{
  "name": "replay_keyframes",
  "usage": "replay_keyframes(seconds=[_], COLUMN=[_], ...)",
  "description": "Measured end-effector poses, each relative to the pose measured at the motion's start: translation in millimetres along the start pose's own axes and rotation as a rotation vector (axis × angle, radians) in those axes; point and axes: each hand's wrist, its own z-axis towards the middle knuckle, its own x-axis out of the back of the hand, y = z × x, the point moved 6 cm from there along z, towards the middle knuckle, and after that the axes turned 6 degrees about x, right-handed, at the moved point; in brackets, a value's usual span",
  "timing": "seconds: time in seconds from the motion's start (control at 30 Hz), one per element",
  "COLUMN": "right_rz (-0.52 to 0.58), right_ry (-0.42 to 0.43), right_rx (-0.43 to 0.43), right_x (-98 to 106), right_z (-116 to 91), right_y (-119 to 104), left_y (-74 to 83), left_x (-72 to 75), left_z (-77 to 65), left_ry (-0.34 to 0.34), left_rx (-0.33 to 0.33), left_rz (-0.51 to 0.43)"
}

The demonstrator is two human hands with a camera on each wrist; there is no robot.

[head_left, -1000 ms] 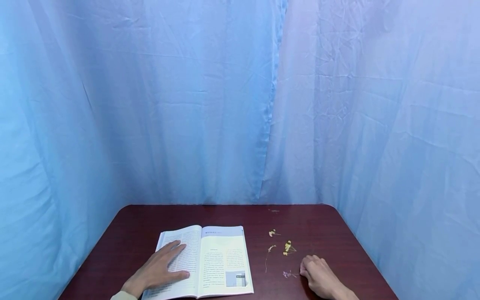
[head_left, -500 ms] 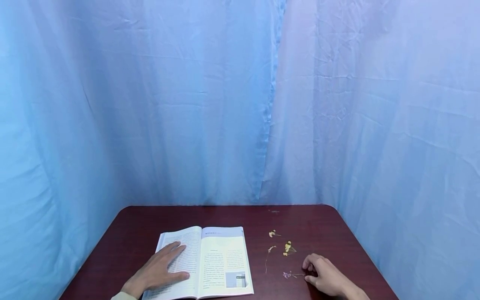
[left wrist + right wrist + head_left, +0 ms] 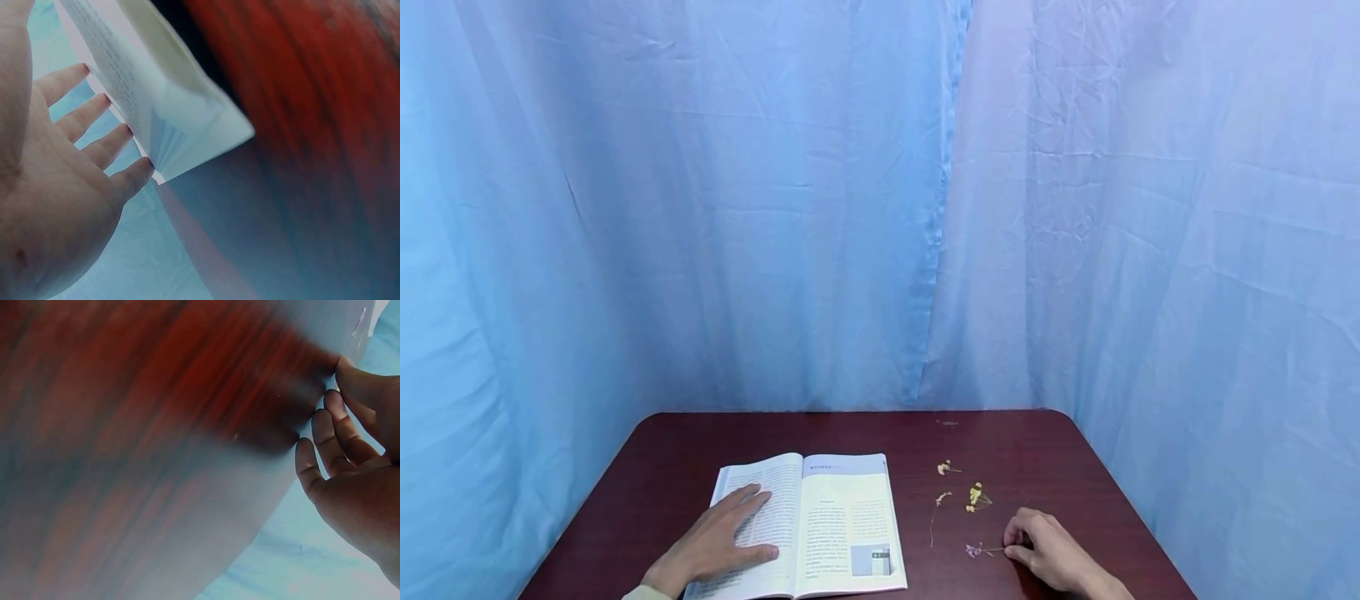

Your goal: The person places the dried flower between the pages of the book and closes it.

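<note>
An open book (image 3: 850, 517) lies on the dark red table, and in the left wrist view its pages (image 3: 181, 125) stand at a slant. My left hand (image 3: 715, 537) rests on the left page with its fingers spread. My right hand (image 3: 1051, 552) is low over the table on the right, thumb and index finger pinching the stem end of a small dried purple flower (image 3: 974, 550). Its blossoms point left, towards the book. In the right wrist view my right hand (image 3: 350, 444) has its fingers bent at the tabletop; the pinched stem is hidden there.
Between book and right hand lie dried yellow flowers: a cluster (image 3: 976, 496), a small sprig (image 3: 945, 467) and a long-stemmed one (image 3: 942, 498). A faint grey sprig (image 3: 948, 422) is near the table's (image 3: 850, 429) back edge. Blue curtains (image 3: 775, 250) hang behind and beside the table.
My right hand's fingers have shifted from bunched up beside the purple flower to pinching its stem end with thumb and index finger. The left hand and book have stayed put.
</note>
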Motion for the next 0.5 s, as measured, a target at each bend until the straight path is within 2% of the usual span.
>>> replay_keyframes(seconds=[0.2, 0.37, 0.5], right_rz=[-0.084, -0.078, -0.034], right_ry=[0.042, -0.019, -0.045], right_rx=[0.042, -0.001, -0.021], right_x=[-1.9, -4.5, -4.3], right_z=[1.8, 2.9, 3.1], right_y=[-4.4, -2.9, -2.4], left_y=[0.1, 0.1, 0.1], left_x=[-0.1, -0.2, -0.3], left_z=[0.2, 0.1, -0.2], left_ry=[0.006, 0.007, 0.0], left_rx=[-0.002, -0.005, -0.006], left_rz=[0.005, 0.002, -0.012])
